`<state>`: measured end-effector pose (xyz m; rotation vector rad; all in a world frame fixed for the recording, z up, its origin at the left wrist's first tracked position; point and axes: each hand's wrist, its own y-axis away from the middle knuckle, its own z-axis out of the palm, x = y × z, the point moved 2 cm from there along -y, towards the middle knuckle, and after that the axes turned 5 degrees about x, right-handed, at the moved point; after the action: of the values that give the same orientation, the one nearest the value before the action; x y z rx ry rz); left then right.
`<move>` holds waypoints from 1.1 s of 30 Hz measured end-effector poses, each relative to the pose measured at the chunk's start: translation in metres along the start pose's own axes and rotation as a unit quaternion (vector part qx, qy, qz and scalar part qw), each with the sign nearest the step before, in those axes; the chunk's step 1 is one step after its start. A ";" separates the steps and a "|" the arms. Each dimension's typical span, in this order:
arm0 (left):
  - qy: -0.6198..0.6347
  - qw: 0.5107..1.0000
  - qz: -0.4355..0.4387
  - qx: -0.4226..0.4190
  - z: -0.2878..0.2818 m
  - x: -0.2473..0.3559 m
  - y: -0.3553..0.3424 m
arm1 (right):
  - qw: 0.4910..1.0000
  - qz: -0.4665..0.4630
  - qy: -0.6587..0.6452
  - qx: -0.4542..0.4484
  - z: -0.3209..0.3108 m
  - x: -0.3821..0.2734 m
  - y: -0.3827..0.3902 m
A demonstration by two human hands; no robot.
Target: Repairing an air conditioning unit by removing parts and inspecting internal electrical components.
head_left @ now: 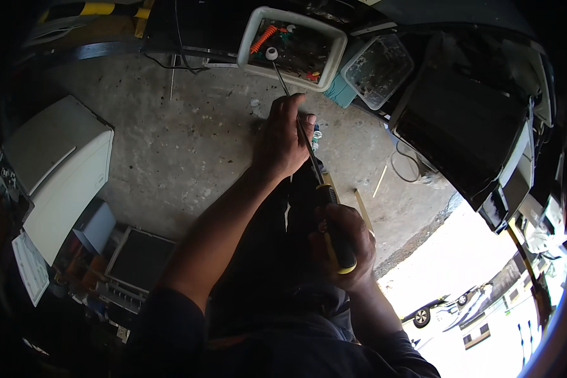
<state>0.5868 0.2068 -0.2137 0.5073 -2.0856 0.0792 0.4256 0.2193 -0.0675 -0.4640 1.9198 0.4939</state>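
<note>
My left hand (280, 138) is closed around a long, thin metal shaft (312, 157), with thumb and fingers near its middle. My right hand (353, 246) grips the black-and-yellow screwdriver handle (331, 196) at the lower end of this shaft; something red shows dimly under those fingers. Beyond my left hand the thin metal reaches up toward a small white round piece (271, 52) over the grimy white tray (246, 57); whether they touch I cannot tell. A small green part (316, 135) lies partly hidden beside my left fingers, above my dark-clothed legs.
The tray holds orange and other small bits. A clear container (378, 69) and dark appliance casing (453, 126) stand at upper right, white appliance (69, 195) at left, dark panel (138, 258) at lower left. The concrete floor (170, 145) has scattered debris; daylight and vehicles show lower right.
</note>
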 end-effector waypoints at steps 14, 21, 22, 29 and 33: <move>0.019 1.000 -0.016 0.015 -0.007 0.005 -0.004 | 1.000 0.006 -0.016 -0.014 0.002 0.002 -0.007; 0.018 0.999 -0.004 0.034 -0.008 0.006 -0.008 | 0.999 -0.033 -0.030 -0.008 -0.002 0.007 -0.011; 0.018 0.999 -0.004 0.033 -0.008 0.005 -0.011 | 0.999 -0.033 -0.030 -0.008 -0.002 0.008 -0.013; -0.024 1.000 0.014 0.007 -0.010 0.012 -0.011 | 0.999 -0.018 -0.033 0.005 -0.008 0.006 -0.014; -0.025 1.000 0.008 -0.008 -0.015 0.023 0.000 | 0.997 -0.010 -0.071 0.015 -0.020 0.007 -0.009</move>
<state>0.5885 0.2032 -0.1866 0.4869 -2.1387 0.0597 0.4123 0.2008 -0.0678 -0.4180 1.7817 0.4715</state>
